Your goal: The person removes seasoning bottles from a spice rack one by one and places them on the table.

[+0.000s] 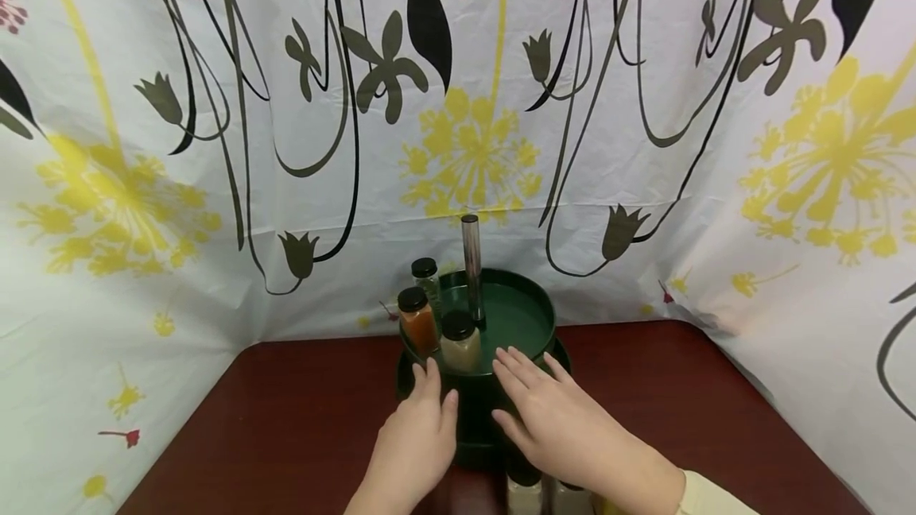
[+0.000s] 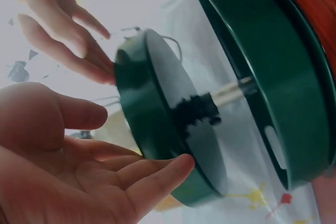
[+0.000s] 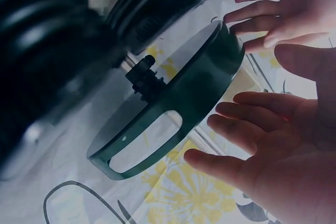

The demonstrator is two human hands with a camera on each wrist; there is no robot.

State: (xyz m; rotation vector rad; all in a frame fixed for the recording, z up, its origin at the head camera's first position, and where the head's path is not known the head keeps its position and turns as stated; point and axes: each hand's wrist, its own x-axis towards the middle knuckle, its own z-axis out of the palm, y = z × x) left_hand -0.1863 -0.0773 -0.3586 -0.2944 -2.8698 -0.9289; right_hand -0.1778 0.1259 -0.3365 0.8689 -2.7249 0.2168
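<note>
A dark green two-tier round rack stands on the table, with a metal post rising from its upper tray. On that tray's left side sit three black-lidded jars: an orange spice jar, a green herb jar and a beige spice jar. My left hand is at the upper tray's near left, its fingers extended by the tray wall. Opposite it, my right hand has straight fingers along the near right rim. Neither hand grips anything; whether the fingertips touch the rack I cannot tell.
Below my right hand, black-lidded jars stand on the table near the front, partly hidden by it. The dark red table extends to both sides of the rack. A white flower-printed cloth hangs behind and at the sides.
</note>
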